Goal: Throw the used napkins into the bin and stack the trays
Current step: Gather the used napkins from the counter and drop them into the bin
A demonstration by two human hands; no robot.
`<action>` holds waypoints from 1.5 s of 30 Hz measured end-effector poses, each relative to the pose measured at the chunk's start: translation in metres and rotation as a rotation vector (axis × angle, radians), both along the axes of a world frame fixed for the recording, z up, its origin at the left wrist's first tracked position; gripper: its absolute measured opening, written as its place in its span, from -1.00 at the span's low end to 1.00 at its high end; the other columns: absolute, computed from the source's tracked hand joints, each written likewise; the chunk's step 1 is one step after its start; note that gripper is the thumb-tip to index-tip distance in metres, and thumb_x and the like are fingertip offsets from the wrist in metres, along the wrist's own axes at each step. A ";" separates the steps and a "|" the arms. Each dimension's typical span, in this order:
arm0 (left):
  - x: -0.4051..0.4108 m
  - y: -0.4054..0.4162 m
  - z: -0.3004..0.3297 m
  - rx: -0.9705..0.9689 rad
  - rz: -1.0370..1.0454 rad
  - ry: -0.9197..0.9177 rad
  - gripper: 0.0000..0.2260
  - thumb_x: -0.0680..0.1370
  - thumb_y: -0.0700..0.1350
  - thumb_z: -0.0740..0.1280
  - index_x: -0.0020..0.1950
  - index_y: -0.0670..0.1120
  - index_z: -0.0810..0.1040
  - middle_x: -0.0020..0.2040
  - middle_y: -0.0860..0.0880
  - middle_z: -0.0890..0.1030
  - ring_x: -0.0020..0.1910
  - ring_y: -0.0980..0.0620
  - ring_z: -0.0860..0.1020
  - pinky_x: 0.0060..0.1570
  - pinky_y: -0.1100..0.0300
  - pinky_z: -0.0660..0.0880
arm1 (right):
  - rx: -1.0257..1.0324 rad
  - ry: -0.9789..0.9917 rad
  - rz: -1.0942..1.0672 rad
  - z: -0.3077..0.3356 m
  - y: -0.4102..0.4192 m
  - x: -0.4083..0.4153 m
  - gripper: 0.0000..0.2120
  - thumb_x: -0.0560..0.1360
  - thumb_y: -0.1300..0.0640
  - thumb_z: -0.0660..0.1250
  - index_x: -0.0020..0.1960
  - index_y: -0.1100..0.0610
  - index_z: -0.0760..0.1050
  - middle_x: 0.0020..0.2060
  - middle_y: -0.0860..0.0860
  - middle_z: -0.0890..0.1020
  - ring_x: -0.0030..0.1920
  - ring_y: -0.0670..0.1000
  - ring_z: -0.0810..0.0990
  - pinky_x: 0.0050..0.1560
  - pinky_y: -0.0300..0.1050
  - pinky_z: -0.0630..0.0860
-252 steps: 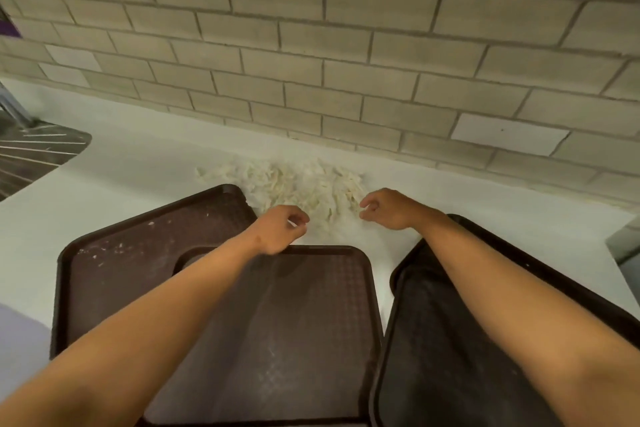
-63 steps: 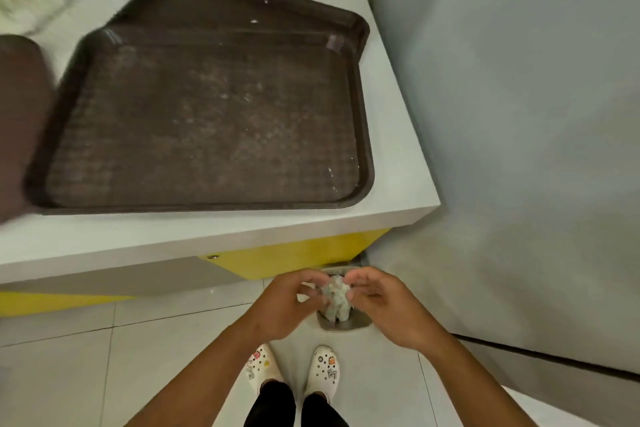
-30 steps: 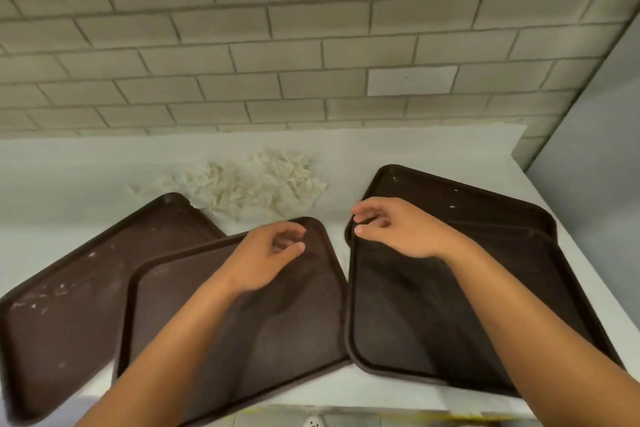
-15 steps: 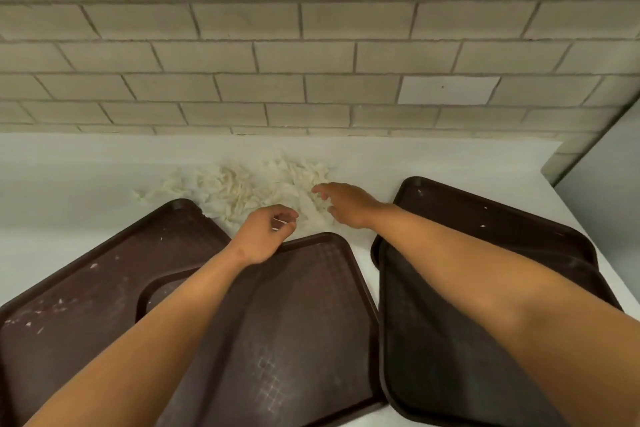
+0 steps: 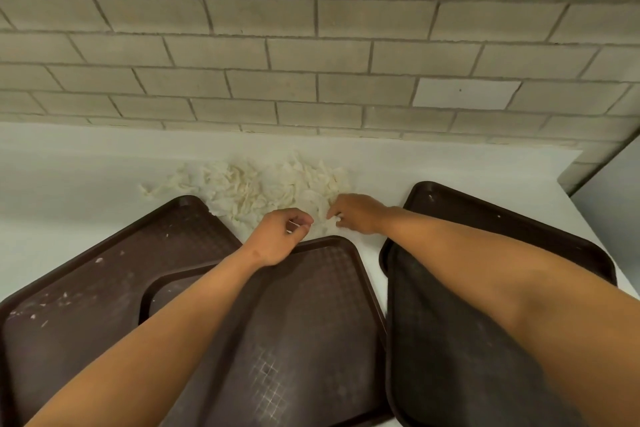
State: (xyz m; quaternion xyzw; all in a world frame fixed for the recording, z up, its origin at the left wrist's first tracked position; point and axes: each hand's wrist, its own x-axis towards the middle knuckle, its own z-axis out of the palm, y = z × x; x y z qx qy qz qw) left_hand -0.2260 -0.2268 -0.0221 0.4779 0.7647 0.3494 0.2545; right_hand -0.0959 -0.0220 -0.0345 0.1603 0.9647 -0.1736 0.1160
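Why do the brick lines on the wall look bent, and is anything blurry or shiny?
Head view: the wide-angle lens bows the brick wall courses toward the edges. The picture is fairly sharp; the napkin pile looks soft and pale against the white counter. A faint sheen shows on the middle tray.

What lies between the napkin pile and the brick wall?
Nothing: in the head view only bare white counter separates the napkin pile from the brick wall.

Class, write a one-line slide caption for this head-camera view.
Both hands, left and right, gather used napkins behind four brown trays.
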 end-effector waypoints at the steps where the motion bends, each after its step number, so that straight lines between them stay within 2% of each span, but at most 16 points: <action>1: 0.000 0.001 0.001 0.006 -0.004 0.000 -0.88 0.61 -0.09 0.34 0.07 0.09 0.63 0.04 0.15 0.66 -0.02 0.21 0.62 -0.06 0.36 0.50 | -0.029 0.029 -0.019 0.006 0.002 0.000 -0.69 0.63 0.09 0.32 0.35 0.05 0.54 0.19 0.06 0.55 0.18 0.07 0.56 0.15 -0.09 0.46; 7: -0.001 0.006 0.010 0.059 0.004 -0.011 -0.85 0.60 -0.07 0.35 0.16 0.10 0.59 0.10 0.15 0.63 -0.03 0.22 0.62 -0.06 0.36 0.51 | -0.210 0.197 -0.141 0.051 0.011 -0.006 -0.67 0.61 0.05 0.35 0.36 0.06 0.55 0.31 0.01 0.59 0.18 -0.02 0.58 0.21 -0.18 0.45; 10: 0.002 0.009 0.017 0.122 0.040 -0.027 -0.71 0.60 -0.06 0.36 0.31 0.10 0.51 0.21 0.14 0.57 -0.03 0.20 0.62 0.04 0.22 0.58 | -0.240 0.305 -0.202 0.064 0.011 -0.008 -0.69 0.58 0.08 0.40 0.32 0.07 0.56 0.21 0.02 0.61 0.10 -0.08 0.55 0.12 -0.22 0.43; 15: 0.011 0.013 0.030 0.222 0.085 -0.104 -0.45 0.55 0.03 0.43 0.50 0.17 0.31 0.33 0.18 0.43 0.05 0.20 0.62 0.02 0.29 0.57 | -0.333 0.400 -0.268 0.070 -0.002 -0.012 -0.76 0.54 0.10 0.45 0.20 0.10 0.60 0.04 -0.05 0.62 -0.06 -0.13 0.57 0.02 -0.22 0.45; 17: 0.012 0.014 0.030 0.248 0.092 -0.097 -0.43 0.54 0.03 0.45 0.50 0.16 0.31 0.36 0.16 0.42 0.08 0.19 0.61 0.01 0.30 0.59 | -0.382 0.408 -0.282 0.070 -0.011 -0.015 -0.75 0.54 0.09 0.45 0.19 0.12 0.62 0.03 -0.03 0.65 -0.04 -0.08 0.61 -0.01 -0.17 0.50; 19: 0.012 0.015 0.028 0.266 0.107 -0.090 -0.42 0.52 0.00 0.47 0.49 0.13 0.34 0.37 0.13 0.42 0.10 0.17 0.60 -0.04 0.33 0.59 | -0.472 0.394 -0.317 0.070 -0.020 -0.017 -0.72 0.53 0.05 0.46 0.21 0.12 0.63 0.01 0.07 0.68 -0.04 0.00 0.64 0.02 -0.03 0.59; 21: 0.013 0.016 0.025 0.299 0.121 -0.081 -0.40 0.50 -0.06 0.50 0.49 0.07 0.36 0.35 0.11 0.45 0.07 0.15 0.61 -0.07 0.33 0.59 | -0.606 0.373 -0.368 0.069 -0.027 -0.020 -0.70 0.52 0.01 0.47 0.18 0.12 0.65 -0.01 0.15 0.68 -0.06 0.04 0.65 0.05 -0.01 0.63; 23: 0.014 0.017 0.023 0.338 0.156 -0.046 -0.44 0.50 -0.13 0.51 0.46 -0.01 0.42 0.29 0.09 0.51 0.00 0.15 0.62 -0.12 0.37 0.57 | -0.722 0.357 -0.401 0.070 -0.032 -0.023 -0.73 0.51 0.01 0.49 0.13 0.14 0.68 0.01 0.10 0.72 0.03 0.07 0.69 0.11 -0.03 0.63; 25: 0.012 0.018 0.022 0.363 0.227 0.014 -0.57 0.51 -0.17 0.49 0.36 -0.07 0.52 0.22 0.03 0.59 -0.10 0.18 0.63 -0.13 0.37 0.57 | -0.749 0.349 -0.408 0.071 -0.033 -0.025 -0.76 0.50 0.01 0.50 0.10 0.11 0.69 0.04 0.03 0.72 0.11 0.02 0.68 0.17 -0.04 0.60; 29: -0.005 0.010 0.017 0.322 0.343 0.129 -0.74 0.55 -0.13 0.45 0.23 -0.13 0.63 0.09 -0.01 0.68 -0.14 0.12 0.62 -0.03 0.20 0.60 | -0.691 0.355 -0.400 0.075 -0.025 -0.024 -0.72 0.51 0.01 0.49 0.19 0.07 0.65 0.10 0.00 0.68 0.07 -0.04 0.68 0.08 -0.13 0.60; 31: -0.013 0.003 0.017 0.295 0.352 0.137 -0.78 0.56 -0.12 0.44 0.19 -0.12 0.66 0.04 0.00 0.69 -0.13 0.07 0.63 -0.01 0.11 0.60 | -0.622 0.361 -0.406 0.071 -0.018 -0.022 -0.70 0.53 0.03 0.46 0.24 0.08 0.62 0.10 0.01 0.66 0.01 -0.09 0.66 -0.03 -0.22 0.58; 33: -0.019 -0.006 0.017 0.257 0.351 0.158 -0.82 0.56 -0.14 0.43 0.15 -0.12 0.66 -0.02 0.02 0.68 -0.14 0.04 0.62 0.00 0.09 0.59 | -0.509 0.337 -0.373 0.061 -0.013 -0.020 -0.69 0.57 0.07 0.43 0.28 0.10 0.59 0.10 0.00 0.64 0.01 -0.11 0.62 -0.03 -0.26 0.55; 36: -0.025 -0.020 0.016 0.192 0.328 0.180 -0.85 0.56 -0.15 0.42 0.11 -0.12 0.67 -0.11 0.04 0.64 -0.16 0.01 0.61 -0.04 0.18 0.54 | -0.303 0.225 -0.276 0.035 -0.012 -0.019 -0.67 0.60 0.10 0.37 0.35 0.07 0.55 0.20 0.03 0.60 0.22 0.03 0.58 0.21 -0.17 0.48; 40: -0.034 -0.033 0.011 0.142 0.315 0.179 -0.89 0.57 -0.10 0.42 0.06 -0.08 0.68 -0.11 0.02 0.68 -0.16 0.05 0.64 -0.15 0.41 0.45 | -0.144 -0.057 -0.124 0.002 -0.015 -0.015 -0.50 0.58 -0.06 0.39 0.47 0.04 0.43 0.48 0.08 0.39 0.45 0.11 0.40 0.43 -0.06 0.32; 43: -0.036 -0.039 0.008 0.122 0.294 0.183 -0.87 0.58 -0.06 0.41 0.05 -0.08 0.68 -0.12 0.03 0.67 -0.18 0.15 0.62 -0.18 0.45 0.44 | -0.068 -0.117 -0.113 -0.012 -0.012 -0.007 -0.51 0.57 -0.08 0.39 0.46 -0.02 0.44 0.53 0.07 0.28 0.50 0.15 0.30 0.47 0.01 0.27; 45: -0.034 -0.041 0.007 0.094 0.267 0.184 -0.85 0.58 -0.08 0.42 0.09 -0.10 0.68 -0.11 0.06 0.65 -0.20 0.23 0.58 -0.18 0.49 0.41 | -0.035 -0.076 -0.104 -0.013 -0.011 -0.004 -0.55 0.56 -0.06 0.41 0.42 -0.03 0.49 0.50 0.06 0.32 0.45 0.14 0.35 0.43 0.03 0.33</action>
